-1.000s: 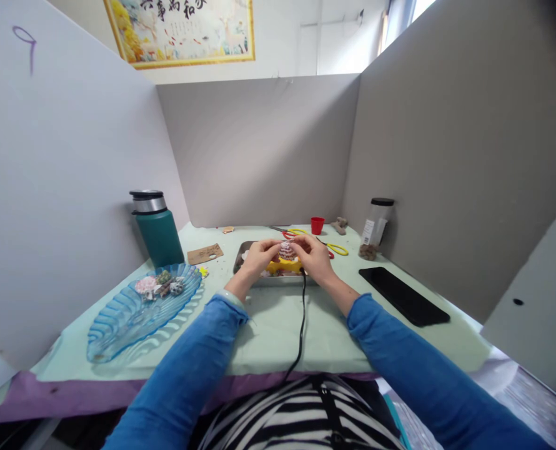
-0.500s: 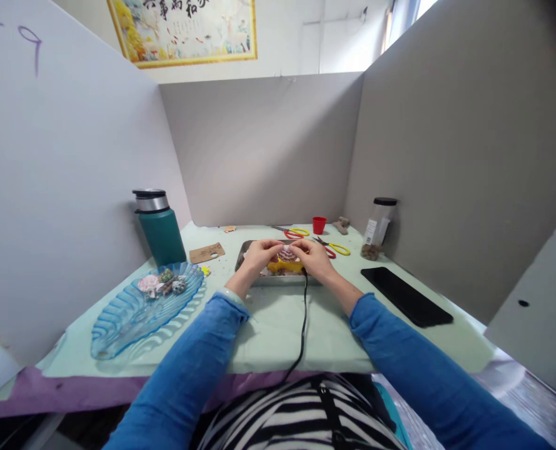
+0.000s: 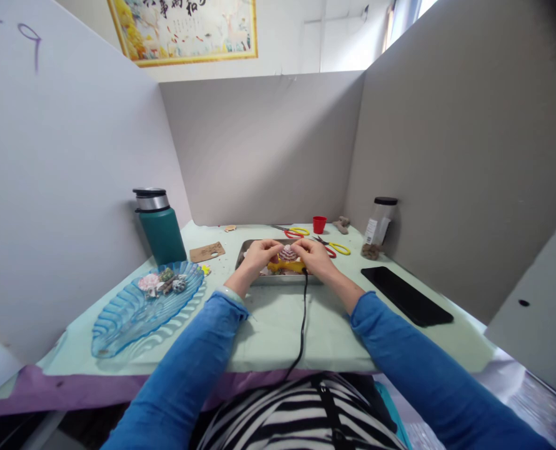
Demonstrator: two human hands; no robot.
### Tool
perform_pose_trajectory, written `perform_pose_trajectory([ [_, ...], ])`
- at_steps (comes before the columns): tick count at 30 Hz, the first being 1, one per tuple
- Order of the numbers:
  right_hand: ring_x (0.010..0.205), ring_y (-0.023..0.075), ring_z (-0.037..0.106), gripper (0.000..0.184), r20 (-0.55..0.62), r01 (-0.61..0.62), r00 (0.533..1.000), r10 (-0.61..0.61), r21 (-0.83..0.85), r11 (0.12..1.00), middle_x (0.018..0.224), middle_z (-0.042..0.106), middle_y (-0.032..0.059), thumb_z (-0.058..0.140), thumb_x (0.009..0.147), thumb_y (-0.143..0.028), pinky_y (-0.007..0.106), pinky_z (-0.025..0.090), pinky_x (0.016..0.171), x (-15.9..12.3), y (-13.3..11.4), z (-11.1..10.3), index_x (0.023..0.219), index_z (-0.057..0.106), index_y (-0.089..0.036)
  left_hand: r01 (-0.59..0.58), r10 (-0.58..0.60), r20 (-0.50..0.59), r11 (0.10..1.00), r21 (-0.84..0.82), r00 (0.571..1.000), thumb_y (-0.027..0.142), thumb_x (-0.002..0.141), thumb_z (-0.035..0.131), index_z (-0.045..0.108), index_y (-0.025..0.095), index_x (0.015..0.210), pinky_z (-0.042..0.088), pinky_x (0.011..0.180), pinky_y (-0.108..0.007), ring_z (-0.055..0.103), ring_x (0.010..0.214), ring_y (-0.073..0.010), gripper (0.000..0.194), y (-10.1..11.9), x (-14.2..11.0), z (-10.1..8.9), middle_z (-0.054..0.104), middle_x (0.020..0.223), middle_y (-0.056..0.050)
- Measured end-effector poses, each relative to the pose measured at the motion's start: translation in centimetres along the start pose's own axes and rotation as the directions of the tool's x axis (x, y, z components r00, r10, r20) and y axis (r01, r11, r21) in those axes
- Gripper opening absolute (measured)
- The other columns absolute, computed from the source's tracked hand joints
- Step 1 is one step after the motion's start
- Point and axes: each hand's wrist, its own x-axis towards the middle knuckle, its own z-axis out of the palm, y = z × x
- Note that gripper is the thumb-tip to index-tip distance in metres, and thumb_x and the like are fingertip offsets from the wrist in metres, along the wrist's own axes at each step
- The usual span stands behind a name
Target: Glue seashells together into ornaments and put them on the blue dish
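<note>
- Head view: both hands come together over the metal tray (image 3: 287, 280), with one striped shell (image 3: 287, 253) held up between them.
- Left hand (image 3: 258, 256): thumb and fingers pinch the shell's left side.
- Right hand (image 3: 317, 258): thumb and fingers pinch its right side, mirroring the other. At this size, whether something smaller is nipped at the fingertips too cannot be told.
- Just below the shell lies a yellow tool (image 3: 282, 267), set crosswise over the tray; a black cord (image 3: 303, 325) runs from its right end toward the person. Neither hand appears to grip it.
- Done, by the look of it: a cluster of shells (image 3: 164, 284) sits on the blue dish (image 3: 114, 331), well apart from the hands.
- Left, by judgement: the held shell is not yet set down, and other pieces lie in the tray, so the work seems partway through.
- Both pairs of scissors (image 3: 329, 245) lie beyond the tray, untouched.
</note>
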Motion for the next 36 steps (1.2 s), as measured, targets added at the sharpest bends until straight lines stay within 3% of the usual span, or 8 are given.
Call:
perform_pose_trajectory([
  [6, 0.068, 0.0159, 0.057, 0.024, -0.002, 0.001, 1.000, -0.001, 0.013, 1.000, 0.071, 0.065, -0.0007, 0.052, 0.082, -0.038, 0.024, 0.038, 0.056, 0.1, 0.2, 0.1, 0.074, 0.066, -0.020, -0.011, 0.011, -0.007, 1.000, -0.006, 1.000, 0.042, 0.070, 0.067, 0.068, 0.013, 0.076, 0.039, 0.051, -0.021, 0.051, 0.052, -0.0099, 0.030, -0.1, 0.0, 0.0, 0.056, 0.056, 0.000],
  [12, 0.078, 0.0178, 0.061, 0.023, -0.048, 0.036, 0.998, -0.033, 0.076, 0.996, 0.081, 0.069, 0.0019, 0.053, 0.083, -0.035, 0.027, 0.044, 0.070, 0.0, -0.1, 0.1, 0.080, 0.069, -0.019, -0.009, 0.012, 0.039, 0.998, -0.058, 0.999, 0.043, 0.071, 0.067, 0.071, 0.013, 0.097, 0.040, 0.053, -0.021, 0.050, 0.051, -0.0089, 0.039, -0.1, 0.0, 0.2, 0.058, 0.057, 0.001],
  [18, 0.087, 0.0187, 0.061, 0.019, -0.051, 0.106, 0.993, -0.107, -0.022, 0.994, 0.091, 0.071, 0.0027, 0.055, 0.084, -0.031, 0.030, 0.044, 0.078, -0.3, -0.6, 0.2, 0.082, 0.071, -0.021, -0.019, 0.018, -0.012, 0.995, -0.097, 1.000, 0.038, 0.072, 0.066, 0.066, 0.012, 0.078, 0.043, 0.053, -0.021, 0.053, 0.051, -0.0091, 0.027, 0.5, -0.3, 0.5, 0.057, 0.056, 0.000],
  [25, 0.086, 0.0190, 0.061, 0.016, -0.043, 0.087, 0.995, -0.093, -0.112, 0.990, 0.090, 0.070, 0.0030, 0.057, 0.083, -0.028, 0.031, 0.044, 0.079, -0.1, -0.2, 0.3, 0.082, 0.072, -0.022, -0.030, 0.030, -0.002, 0.999, 0.018, 1.000, 0.028, 0.073, 0.061, 0.066, 0.012, 0.085, 0.043, 0.050, -0.020, 0.053, 0.050, -0.0086, 0.020, 0.7, -0.4, 0.8, 0.060, 0.061, 0.001],
  [36, 0.078, 0.0172, 0.060, 0.018, 0.009, 0.059, 0.998, -0.058, -0.115, 0.992, 0.083, 0.068, 0.0040, 0.061, 0.082, -0.033, 0.029, 0.044, 0.073, -0.3, -0.7, 0.2, 0.078, 0.073, -0.020, -0.041, 0.038, 0.021, 0.988, 0.148, 0.999, 0.034, 0.074, 0.061, 0.068, 0.013, 0.081, 0.038, 0.046, -0.020, 0.049, 0.047, -0.0092, 0.023, -0.3, 0.1, 0.4, 0.055, 0.052, 0.002],
])
